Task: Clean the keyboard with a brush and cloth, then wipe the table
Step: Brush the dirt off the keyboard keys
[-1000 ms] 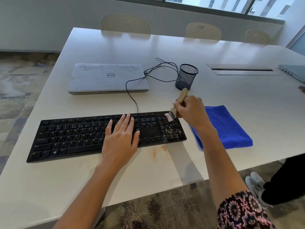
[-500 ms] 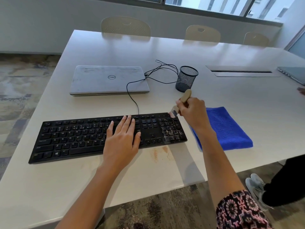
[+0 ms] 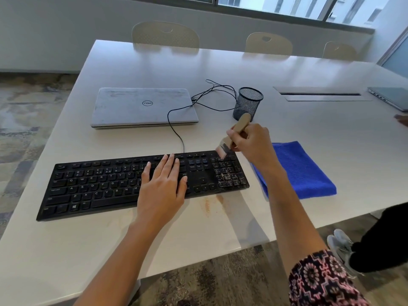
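One black keyboard (image 3: 99,186) lay on the table (image 3: 331,133), its number pad speckled with pale crumbs (image 3: 227,181). The left hand (image 3: 163,186) lay flat on its middle keys, fingers straight. The right hand (image 3: 254,143) gripped one brush (image 3: 241,123), with the bristles at the keyboard's far right corner. One blue cloth (image 3: 304,171) lay just right of the keyboard.

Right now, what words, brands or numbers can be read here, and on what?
"DELL": round logo on the closed laptop lid, seen upside down.
"QWERTYU", "SDFGHJ", "ZXCVBNM": letter keys of the keyboard.
Number row, function keys and numeric pad legends: too small or blurred to read.
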Tool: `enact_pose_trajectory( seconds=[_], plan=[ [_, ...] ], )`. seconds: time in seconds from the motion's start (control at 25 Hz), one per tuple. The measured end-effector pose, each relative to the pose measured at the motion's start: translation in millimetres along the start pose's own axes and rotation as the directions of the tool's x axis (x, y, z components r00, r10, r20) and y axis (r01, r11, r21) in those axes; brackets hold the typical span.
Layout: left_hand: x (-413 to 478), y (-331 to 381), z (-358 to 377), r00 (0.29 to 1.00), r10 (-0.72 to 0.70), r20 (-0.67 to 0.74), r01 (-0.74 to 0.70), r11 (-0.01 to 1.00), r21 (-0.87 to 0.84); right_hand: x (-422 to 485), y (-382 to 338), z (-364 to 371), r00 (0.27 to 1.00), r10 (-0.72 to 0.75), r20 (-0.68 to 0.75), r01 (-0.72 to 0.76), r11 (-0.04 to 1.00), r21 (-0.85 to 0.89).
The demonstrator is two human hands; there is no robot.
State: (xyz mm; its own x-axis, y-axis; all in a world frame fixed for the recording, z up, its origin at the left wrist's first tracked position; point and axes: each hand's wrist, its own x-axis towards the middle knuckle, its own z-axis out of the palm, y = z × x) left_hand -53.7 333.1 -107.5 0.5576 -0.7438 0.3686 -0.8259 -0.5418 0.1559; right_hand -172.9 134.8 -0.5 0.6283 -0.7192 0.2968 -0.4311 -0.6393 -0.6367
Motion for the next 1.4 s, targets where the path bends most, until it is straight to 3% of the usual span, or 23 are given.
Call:
enact_pose_trajectory(
  seconds=[0.16, 0.32, 0.44, 0.64, 0.76, 1.0, 1.12, 1.24, 1.4],
  plan=[
    [0, 0, 0, 1.000, 0.002, -0.003, -0.002, 1.000, -0.004, -10, 1, 17, 0.999, -0.032, -0.035, 0.027, 0.991, -0.132],
    [0, -1, 1, 1.000, 0.004, -0.002, -0.004, 1.000, -0.002, -11, 8, 3, 0.990, 0.053, 0.131, -0.024, 0.977, -0.210],
    [0, 0, 2, 1.000, 0.004, -0.004, -0.004, 1.000, 0.001, -8, 10, -8, 0.974, 0.072, 0.214, -0.038, 0.987, -0.158],
    [0, 0, 1, 1.000, 0.007, -0.006, -0.007, 1.000, 0.000, 0, -4, 5, 0.999, -0.036, 0.021, 0.037, 0.996, -0.078],
    [0, 0, 1, 1.000, 0.002, 0.005, -0.002, 1.000, 0.004, -6, -4, 18, 0.999, -0.030, 0.010, 0.031, 0.994, -0.101],
    [0, 0, 1, 1.000, 0.001, 0.004, -0.001, 1.000, 0.009, -8, 4, -7, 0.970, 0.072, 0.230, -0.051, 0.994, -0.097],
    [0, 0, 1, 1.000, -0.002, 0.000, 0.002, 1.000, 0.008, -4, -2, -14, 0.972, -0.008, 0.233, 0.005, 1.000, 0.015],
    [0, 0, 1, 1.000, 0.005, -0.004, -0.005, 1.000, 0.000, -2, -14, -6, 0.938, -0.095, 0.333, 0.029, 0.980, 0.199],
    [1, 1, 1, 1.000, 0.002, 0.004, -0.002, 1.000, 0.003, 0, -11, -3, 0.884, -0.143, 0.445, 0.059, 0.978, 0.198]
  ],
)
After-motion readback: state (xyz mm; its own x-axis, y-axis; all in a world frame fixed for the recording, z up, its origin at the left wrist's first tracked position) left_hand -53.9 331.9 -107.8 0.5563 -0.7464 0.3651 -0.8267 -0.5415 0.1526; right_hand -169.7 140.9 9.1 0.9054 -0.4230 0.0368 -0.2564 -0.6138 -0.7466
